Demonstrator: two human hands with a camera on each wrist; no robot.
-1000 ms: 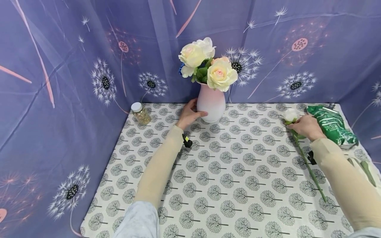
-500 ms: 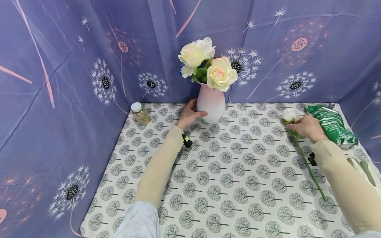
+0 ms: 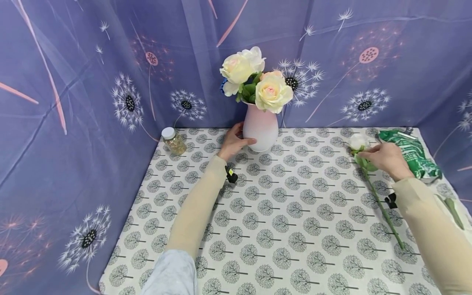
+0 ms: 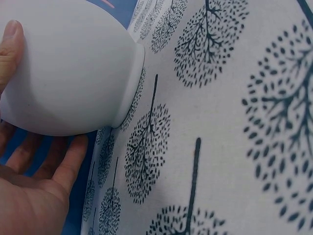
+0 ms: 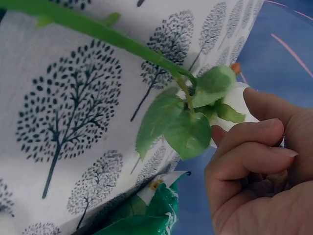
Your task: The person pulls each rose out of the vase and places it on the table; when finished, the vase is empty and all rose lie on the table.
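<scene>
We find the white rose lying on the table, just left of the right hand, bloom toward the far edge, stem slanting back toward us and slightly right. The right hand is much the nearer; its thumb and curled fingers are at the bloom's base, though we cannot tell whether they pinch it. Well to the left, the left hand grips the vase of flowers, thumb in front, fingers round its left side. Just right of the right hand lies a green packet
</scene>
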